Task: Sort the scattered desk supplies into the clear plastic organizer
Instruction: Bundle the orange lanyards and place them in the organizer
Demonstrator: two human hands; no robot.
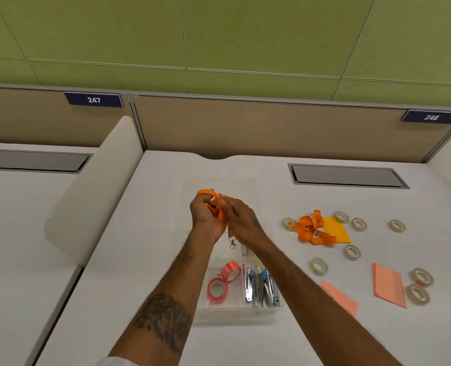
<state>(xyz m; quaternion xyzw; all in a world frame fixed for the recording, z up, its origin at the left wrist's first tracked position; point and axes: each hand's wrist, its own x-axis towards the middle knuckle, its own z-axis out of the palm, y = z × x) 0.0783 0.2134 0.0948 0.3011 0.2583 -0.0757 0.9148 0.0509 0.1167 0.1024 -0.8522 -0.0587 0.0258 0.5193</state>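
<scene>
Both hands hold an orange lanyard point(213, 200) above the clear plastic organizer point(270, 311). My left hand point(205, 215) grips the bundled strap, and my right hand point(238, 213) pinches it from the right. The lanyard's metal clip point(232, 243) dangles below the hands. In the organizer's near left compartment lie two red tape rolls point(223, 281). Several staplers point(260, 287) fill the near right compartment. A second orange lanyard point(312, 231) lies loose on the desk to the right.
Several clear tape rolls point(352, 252) lie scattered on the white desk's point(145, 260) right side. An orange sticky pad point(336, 229) and two pink pads point(388, 285) lie there too. A grey cable hatch point(348, 177) sits at the back right; a white divider point(94, 186) stands left.
</scene>
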